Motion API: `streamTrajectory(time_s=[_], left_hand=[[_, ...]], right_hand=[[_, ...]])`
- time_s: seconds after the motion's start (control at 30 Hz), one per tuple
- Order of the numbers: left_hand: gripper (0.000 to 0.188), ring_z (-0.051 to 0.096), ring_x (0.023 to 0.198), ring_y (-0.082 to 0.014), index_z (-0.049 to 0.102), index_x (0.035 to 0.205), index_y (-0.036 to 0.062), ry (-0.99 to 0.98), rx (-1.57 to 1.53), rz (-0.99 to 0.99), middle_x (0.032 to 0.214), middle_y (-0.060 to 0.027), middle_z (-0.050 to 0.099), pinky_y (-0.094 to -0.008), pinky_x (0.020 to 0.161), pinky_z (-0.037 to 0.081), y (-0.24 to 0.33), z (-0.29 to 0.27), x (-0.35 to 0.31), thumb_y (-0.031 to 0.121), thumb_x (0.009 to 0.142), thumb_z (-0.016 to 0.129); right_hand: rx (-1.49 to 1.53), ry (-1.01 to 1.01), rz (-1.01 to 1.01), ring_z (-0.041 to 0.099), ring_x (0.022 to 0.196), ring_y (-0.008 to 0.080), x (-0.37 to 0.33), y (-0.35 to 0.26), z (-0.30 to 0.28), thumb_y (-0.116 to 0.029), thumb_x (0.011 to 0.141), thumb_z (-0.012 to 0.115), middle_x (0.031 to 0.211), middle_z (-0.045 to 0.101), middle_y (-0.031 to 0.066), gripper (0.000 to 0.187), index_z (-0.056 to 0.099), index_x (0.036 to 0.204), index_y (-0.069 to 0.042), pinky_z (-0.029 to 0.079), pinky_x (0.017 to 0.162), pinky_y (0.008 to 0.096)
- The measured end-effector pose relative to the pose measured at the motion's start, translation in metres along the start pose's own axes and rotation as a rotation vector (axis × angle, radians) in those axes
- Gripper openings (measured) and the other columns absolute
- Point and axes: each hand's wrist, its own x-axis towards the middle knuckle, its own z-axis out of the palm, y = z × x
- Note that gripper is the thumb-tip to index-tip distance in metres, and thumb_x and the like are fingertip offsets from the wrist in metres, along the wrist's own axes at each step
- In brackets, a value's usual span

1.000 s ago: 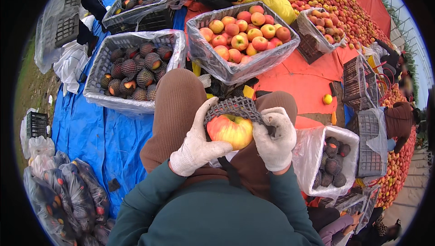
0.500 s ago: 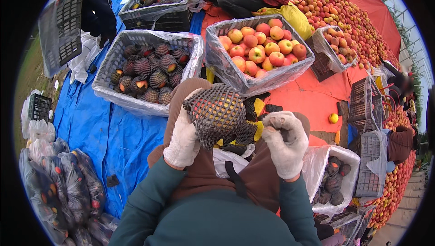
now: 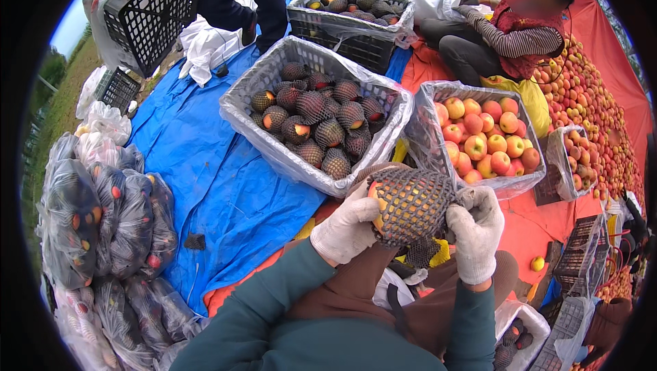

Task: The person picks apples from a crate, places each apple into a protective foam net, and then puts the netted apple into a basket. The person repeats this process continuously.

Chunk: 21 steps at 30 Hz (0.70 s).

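Observation:
A yellow-red apple in a dark foam net sleeve (image 3: 413,207) is held up over my lap. My gloved left hand (image 3: 345,231) grips its left side, where a bare patch of the fruit shows. My gloved right hand (image 3: 475,234) pinches the right end of the foam net. Just beyond stands a plastic-lined crate (image 3: 256,149) with netted apples (image 3: 318,114) in it. To its right, another lined crate (image 3: 503,188) holds bare red-yellow apples (image 3: 487,135). Loose dark foam nets (image 3: 421,253) lie below the held apple, partly hidden.
Clear bags of netted apples (image 3: 102,224) are piled at the left on a blue tarp (image 3: 205,186). A person (image 3: 510,43) sits at the upper right by a large apple heap (image 3: 588,97). Another person stands at a dark crate (image 3: 150,15). A lined box (image 3: 523,313) stands at lower right.
My right hand has come to the net and now pinches its end. The held apple shows more at its left end. The view has swung left, shifting the scene rightward.

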Motion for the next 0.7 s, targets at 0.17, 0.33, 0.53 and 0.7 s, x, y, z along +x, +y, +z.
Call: streamTrajectory(time_s=[0.17,0.33,0.53,0.7], left_hand=[[0.073,0.046,0.117,-0.0274,0.031,0.132,-0.0011,-0.004,0.016,0.188,0.127,-0.0149,0.045,-0.0412,0.1,0.036,0.045,-0.047,0.014,0.03,0.075,0.065],[0.058,0.05,0.107,-0.03,0.033,0.128,0.0036,0.366,0.52,0.505,0.119,-0.0144,0.044,-0.0485,0.086,0.047,0.181,-0.16,0.052,0.016,0.079,0.062],[0.067,0.058,0.095,-0.0272,0.043,0.122,-0.0011,1.104,1.133,0.455,0.111,-0.0144,0.054,-0.0389,0.076,0.053,0.289,-0.279,0.074,0.029,0.07,0.074],[0.081,0.047,0.114,-0.0375,0.04,0.13,0.0092,1.28,2.523,-0.15,0.128,-0.0205,0.045,-0.042,0.096,0.038,0.287,-0.312,0.104,0.052,0.065,0.062]], right_hand=[[0.076,-0.119,0.105,0.052,0.061,0.0078,0.042,0.008,0.014,0.0,0.079,0.056,0.083,0.057,0.0062,0.023,0.049,0.101,0.002,0.044,0.057,0.0213],[-0.086,-0.025,0.161,0.053,0.06,0.0091,0.064,0.023,-0.042,-0.006,0.084,0.051,0.084,0.061,0.0094,0.022,0.05,0.104,0.003,0.044,0.055,0.0211],[-0.291,0.101,0.306,0.052,0.06,0.009,0.059,0.046,-0.115,-0.006,0.084,0.054,0.077,0.059,0.0066,0.017,0.053,0.098,0.004,0.043,0.055,0.0215],[-0.751,-0.2,0.479,0.057,0.065,0.0118,0.06,0.081,-0.178,-0.011,0.082,0.056,0.081,0.059,0.007,0.022,0.055,0.099,0.003,0.048,0.061,0.0249]])
